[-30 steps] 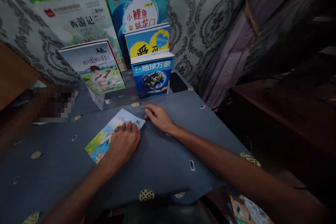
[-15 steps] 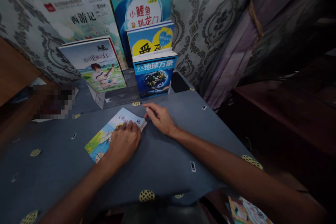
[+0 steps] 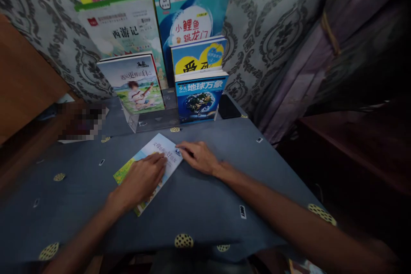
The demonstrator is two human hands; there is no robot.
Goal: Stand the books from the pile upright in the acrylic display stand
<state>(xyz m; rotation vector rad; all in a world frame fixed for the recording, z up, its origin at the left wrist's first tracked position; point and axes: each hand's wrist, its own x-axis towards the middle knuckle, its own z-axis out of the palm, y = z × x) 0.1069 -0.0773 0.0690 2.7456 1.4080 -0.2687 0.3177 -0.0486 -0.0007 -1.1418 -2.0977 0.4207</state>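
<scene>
A thin book point(image 3: 175, 154) with a pale blue, yellow and green cover lies tilted on the grey-blue tablecloth point(image 3: 205, 197). My left hand point(image 3: 144, 177) rests flat on its cover, fingers stretched toward the upper right, hiding the middle of the picture. At the book's right corner is my right hand point(image 3: 199, 157), its index finger and thumb close together at the edge. Whether that corner is pinched between them is too small to tell.
Behind the book, a clear stand point(image 3: 154, 120) holds several upright books, among them a blue one with a globe point(image 3: 199, 100). A black phone point(image 3: 228, 107) lies right of it. Pixelated papers point(image 3: 83, 124) lie at left; a curtain point(image 3: 295, 81) hangs at right.
The view has shifted, so the stand appears farther right. My left hand has flattened on the cover, and my right hand has come to the book's corner. More of the title shows.
</scene>
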